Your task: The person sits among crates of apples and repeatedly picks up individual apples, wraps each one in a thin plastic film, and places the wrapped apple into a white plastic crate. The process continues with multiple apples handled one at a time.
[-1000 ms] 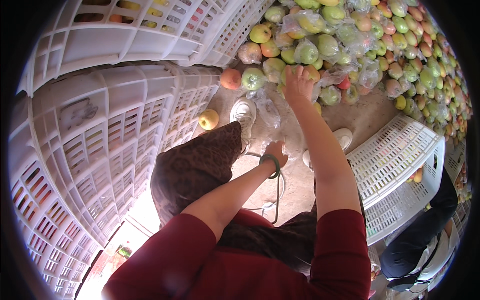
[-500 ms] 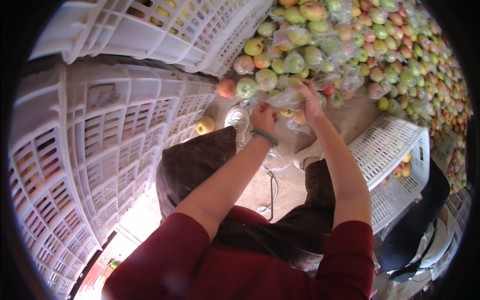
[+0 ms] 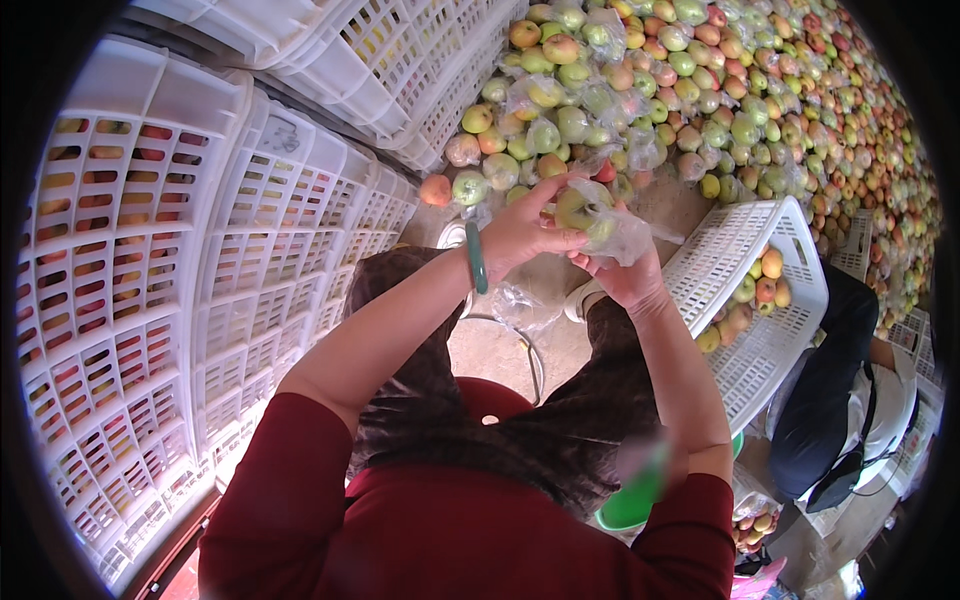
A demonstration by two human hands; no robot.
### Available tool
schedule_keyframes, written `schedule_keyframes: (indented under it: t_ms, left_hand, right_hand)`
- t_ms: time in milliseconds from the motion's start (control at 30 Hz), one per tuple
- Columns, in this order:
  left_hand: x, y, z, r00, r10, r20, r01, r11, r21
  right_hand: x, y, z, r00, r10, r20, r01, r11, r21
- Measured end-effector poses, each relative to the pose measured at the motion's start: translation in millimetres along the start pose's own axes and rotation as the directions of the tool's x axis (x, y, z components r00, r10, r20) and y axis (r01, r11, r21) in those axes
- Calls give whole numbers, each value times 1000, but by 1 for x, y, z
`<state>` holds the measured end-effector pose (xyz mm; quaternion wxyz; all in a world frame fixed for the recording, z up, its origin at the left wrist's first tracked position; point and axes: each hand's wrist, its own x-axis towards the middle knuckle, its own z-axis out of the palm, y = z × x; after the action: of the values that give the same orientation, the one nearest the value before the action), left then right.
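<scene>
A yellow-green apple (image 3: 578, 208) is held up in front of me, partly covered by a clear plastic bag (image 3: 622, 236). My left hand (image 3: 522, 234), with a green bangle at the wrist, grips the apple from its left side, thumb across the front. Closed on the bag from the right and below is my right hand (image 3: 630, 278); some of its fingers are hidden behind the film. Beyond both hands lies a big heap of apples (image 3: 690, 120), red, yellow and green, several of them in clear bags.
White slatted crates (image 3: 290, 190) filled with fruit are stacked along my left. At my right a white crate (image 3: 740, 270) lies tilted, some apples inside. Another person (image 3: 830, 410) sits beyond it. Loose plastic film (image 3: 525, 305) and a green tub (image 3: 635, 495) are near my legs.
Both hands have come up and back toward me from the heap's near edge, bringing the bagged apple. The view has shifted, showing more of the right crate's inside.
</scene>
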<state>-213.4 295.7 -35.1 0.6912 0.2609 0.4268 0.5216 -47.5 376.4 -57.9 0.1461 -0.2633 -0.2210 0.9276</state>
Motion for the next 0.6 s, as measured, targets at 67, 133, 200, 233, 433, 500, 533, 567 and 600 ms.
schedule_keyframes:
  t_ms: [67, 133, 200, 233, 433, 500, 533, 567, 600]
  left_hand:
    - [2, -7, 0, 1000, 2, 18, -2, 1000, 26]
    - [6, -17, -2, 1000, 1, -1, -1, 995, 100]
    - [14, -33, -3, 992, 99, -76, -86, 984, 158]
    - [18, -39, -5, 982, 150, -113, -127, 974, 189]
    - [42, -28, -2, 913, 377, -154, -186, 723, 666]
    - [44, -25, -4, 888, 426, -171, -161, 638, 753]
    - [45, -24, -5, 875, 451, -177, -145, 592, 793]
    - [46, -24, -5, 868, 465, -174, -153, 583, 798]
    - [46, -24, -6, 861, 480, -171, -160, 574, 803]
  right_hand:
    - [-3, 5, -5, 1000, 3, 2, -2, 991, -131]
    - [-8, 5, -5, 995, -39, -93, 8, 950, -312]
    - [-11, -2, 15, 957, -148, -250, -7, 848, -530]
    - [-9, -4, 9, 930, -282, -236, 60, 749, -659]
    - [-11, -25, -5, 831, -555, -47, 256, 455, -853]
    - [-9, -25, 2, 846, -534, -3, 266, 427, -864]
    - [-5, -23, 1, 855, -519, -17, 243, 428, -871]
    - [-1, -20, 0, 863, -504, -29, 221, 429, -876]
    - [3, -19, -3, 871, -490, -41, 200, 429, -881]
